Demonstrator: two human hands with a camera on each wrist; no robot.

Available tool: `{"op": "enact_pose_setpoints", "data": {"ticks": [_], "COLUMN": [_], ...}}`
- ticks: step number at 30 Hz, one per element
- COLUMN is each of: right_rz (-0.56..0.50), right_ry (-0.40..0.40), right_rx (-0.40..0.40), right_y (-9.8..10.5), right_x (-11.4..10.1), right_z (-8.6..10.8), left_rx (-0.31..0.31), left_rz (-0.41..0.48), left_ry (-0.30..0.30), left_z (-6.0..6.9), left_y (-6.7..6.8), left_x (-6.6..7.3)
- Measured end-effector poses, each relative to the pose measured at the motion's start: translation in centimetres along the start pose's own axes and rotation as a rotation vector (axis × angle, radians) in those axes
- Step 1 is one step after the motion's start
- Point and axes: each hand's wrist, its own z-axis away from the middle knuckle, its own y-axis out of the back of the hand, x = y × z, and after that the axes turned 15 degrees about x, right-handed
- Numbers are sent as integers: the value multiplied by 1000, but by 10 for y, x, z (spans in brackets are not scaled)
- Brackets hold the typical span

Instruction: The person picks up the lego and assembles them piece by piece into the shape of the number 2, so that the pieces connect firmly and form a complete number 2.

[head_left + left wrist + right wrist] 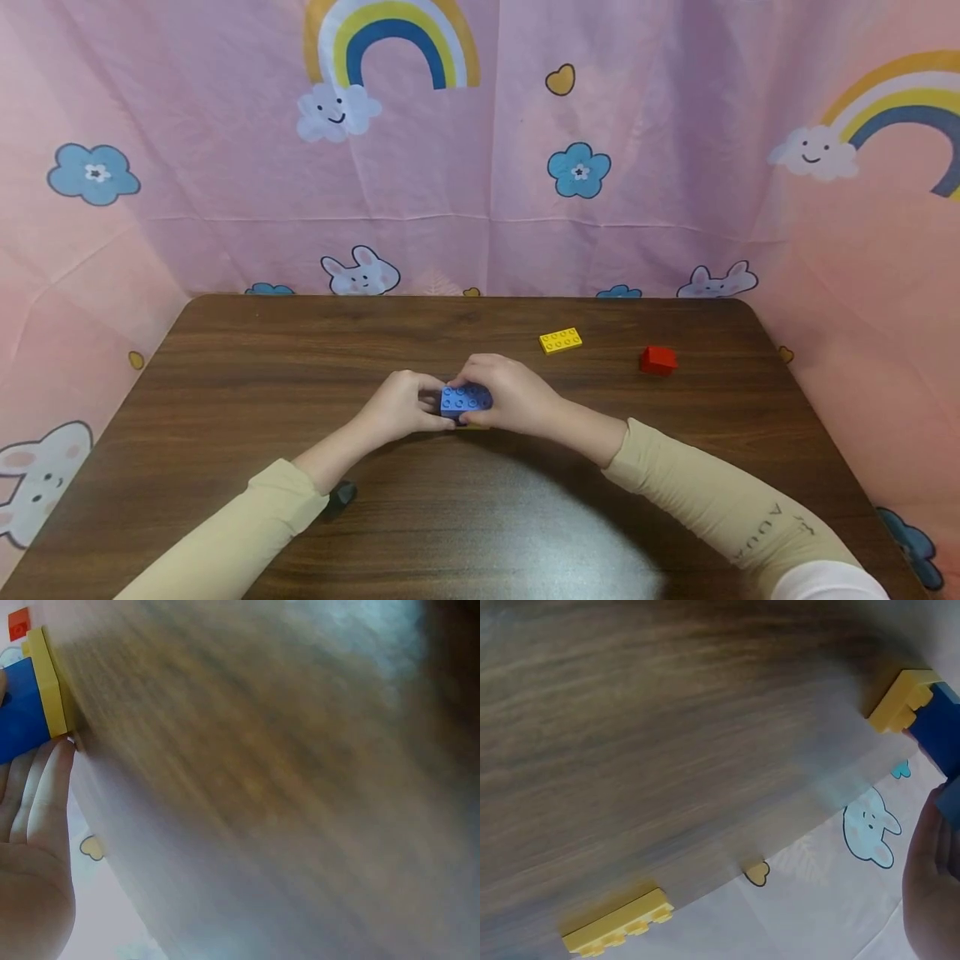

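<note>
Near the middle of the table, both hands meet at a small stack of toy building bricks. Lowest is a yellow brick point(900, 701), with studs showing beside the dark blue brick point(939, 733) that stands on it. A lighter blue brick point(454, 403) is uppermost, studs up. My right hand point(517, 396) grips this upper brick from the right, fingers behind and thumb in front. From the left, my left hand point(397, 407) holds the dark blue brick between thumb and fingers. Its fingertips reach down beside the yellow base point(51, 690). The contact between the two blue bricks is partly hidden.
A flat yellow brick point(561, 341) with studs up lies toward the back of the brown table point(262, 358). Farther right sits a red brick point(658, 360). Beside the left sleeve is a small dark object point(342, 495). A patterned pink cloth point(450, 183) hangs behind the table.
</note>
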Motion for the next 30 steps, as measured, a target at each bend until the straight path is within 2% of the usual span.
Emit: {"op": "enact_pose_setpoints", "data": {"ticks": [10, 15, 30], "right_rz": [-9, 2, -1], "right_ry": [3, 2, -52], "right_rx": [-13, -13, 3], "right_y": [5, 7, 17], "right_x": [0, 2, 12], "right_z": [2, 6, 20], "left_rx": [-20, -9, 11], "left_rz": [-8, -11, -30], "left_ry": [49, 79, 89], "left_z": [1, 3, 6], "left_y": [3, 2, -1], "left_x": [4, 4, 5]}}
